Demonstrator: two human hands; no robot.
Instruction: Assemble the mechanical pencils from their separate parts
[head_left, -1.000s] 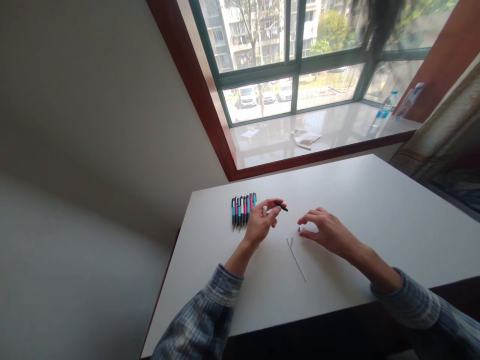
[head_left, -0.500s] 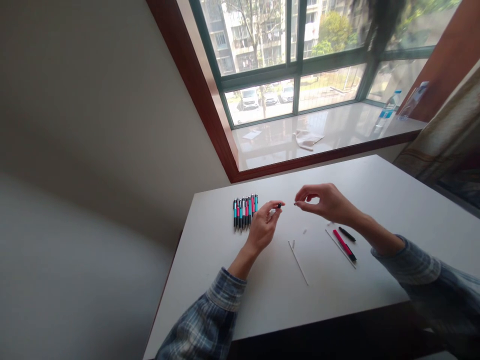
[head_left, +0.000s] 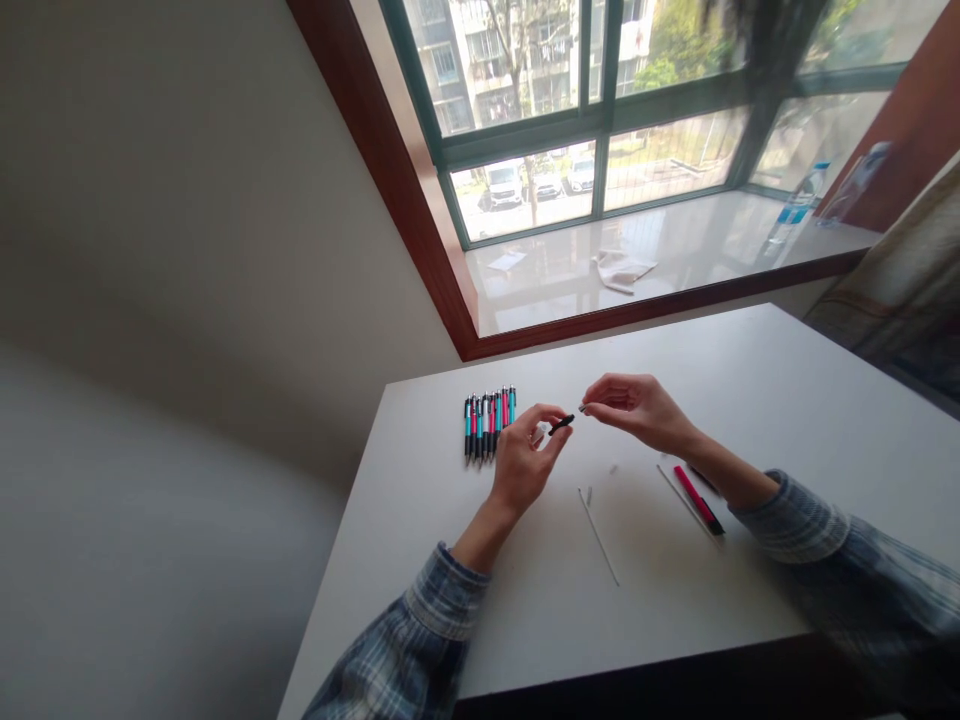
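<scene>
My left hand point(head_left: 525, 462) pinches a short black pen part point(head_left: 561, 424) above the white table point(head_left: 787, 400). My right hand point(head_left: 637, 408) holds a tiny grey piece point(head_left: 583, 408) between thumb and forefinger, its tip almost touching the black part. A row of teal and pink pens point(head_left: 487, 420) lies just left of my left hand. On the table below my hands lie a thin white refill point(head_left: 598, 522), a small white bit point(head_left: 613, 468), and a pink pen barrel point(head_left: 697, 498) beside my right forearm.
A wide window sill point(head_left: 675, 260) runs behind the table with a cloth point(head_left: 622, 270) and a water bottle point(head_left: 799, 205) on it. A curtain point(head_left: 900, 270) hangs at the right. The table's left edge meets a plain wall.
My right hand lifted from the table with the tiny piece, uncovering the pink barrel, then moved left to meet the black part in my left hand.
</scene>
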